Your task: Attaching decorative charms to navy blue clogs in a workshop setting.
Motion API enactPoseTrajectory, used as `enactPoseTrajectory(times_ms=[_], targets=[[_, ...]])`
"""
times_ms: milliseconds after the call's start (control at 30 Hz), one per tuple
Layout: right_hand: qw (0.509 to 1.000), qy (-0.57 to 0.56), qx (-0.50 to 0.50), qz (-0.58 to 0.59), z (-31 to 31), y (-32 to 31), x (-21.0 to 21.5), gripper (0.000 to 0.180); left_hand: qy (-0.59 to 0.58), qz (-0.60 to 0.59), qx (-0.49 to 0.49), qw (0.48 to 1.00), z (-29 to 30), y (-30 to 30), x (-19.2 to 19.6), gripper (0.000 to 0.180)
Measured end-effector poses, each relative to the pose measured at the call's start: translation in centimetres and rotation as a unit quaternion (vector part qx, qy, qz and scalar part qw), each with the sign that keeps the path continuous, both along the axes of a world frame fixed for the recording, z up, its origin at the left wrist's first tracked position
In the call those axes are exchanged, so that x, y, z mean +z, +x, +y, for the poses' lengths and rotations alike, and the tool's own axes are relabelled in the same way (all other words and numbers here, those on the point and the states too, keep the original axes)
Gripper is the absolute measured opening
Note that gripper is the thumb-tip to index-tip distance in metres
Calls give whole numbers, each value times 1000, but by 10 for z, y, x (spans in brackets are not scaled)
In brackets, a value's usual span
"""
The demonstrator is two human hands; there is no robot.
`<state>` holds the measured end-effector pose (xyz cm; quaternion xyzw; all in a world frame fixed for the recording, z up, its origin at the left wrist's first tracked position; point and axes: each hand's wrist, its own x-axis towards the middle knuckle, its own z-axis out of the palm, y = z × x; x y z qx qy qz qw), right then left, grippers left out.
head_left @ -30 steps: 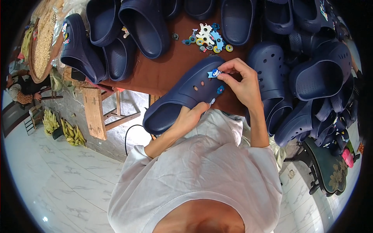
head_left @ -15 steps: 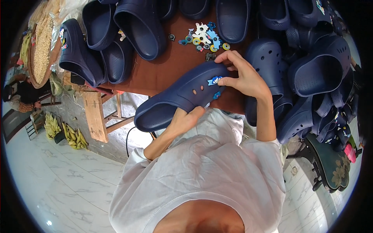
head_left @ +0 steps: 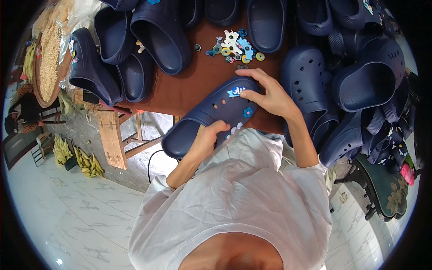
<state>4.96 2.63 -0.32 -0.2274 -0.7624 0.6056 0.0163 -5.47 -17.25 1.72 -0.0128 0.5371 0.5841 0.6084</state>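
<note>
A navy clog (head_left: 204, 112) is held at a slant above the table's near edge, toe pointing up and right. My left hand (head_left: 208, 139) grips it near the foot opening, thumb on the upper and other fingers mostly hidden. Over the toe curves my right hand (head_left: 274, 96), its thumb pressing a blue-and-white lettered charm (head_left: 234, 92) on the upper. A blue flower charm (head_left: 247, 112) sits nearer me on the same clog. Some pale charms (head_left: 236, 128) show at its near side, by my left thumb.
Loose colourful charms (head_left: 231, 45) lie heaped on the brown tabletop (head_left: 177, 92). Navy clogs line its far side, including one holed clog (head_left: 306, 74) just right of my right hand. A wooden stool (head_left: 110, 139) stands lower left; a dark floral-patterned seat (head_left: 389, 193) is at right.
The clog has rolled so its upper faces up more, bringing the flower and pale charms into fuller view. My right hand has shifted left with its thumb still at the lettered charm.
</note>
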Motion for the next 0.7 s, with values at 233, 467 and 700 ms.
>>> enactPoseTrajectory(times_ms=[233, 467, 700], targets=[[979, 100, -173, 39, -1, 21, 14, 29, -37, -138, 138, 980, -11, -1, -16, 39], [940, 278, -194, -29, -25, 29, 18, 20, -28, -127, 180, 975, -8, -4, -3, 46], [931, 343, -118, -36, -47, 24, -5, 30, -1, -144, 211, 967, -6, -3, -2, 45]])
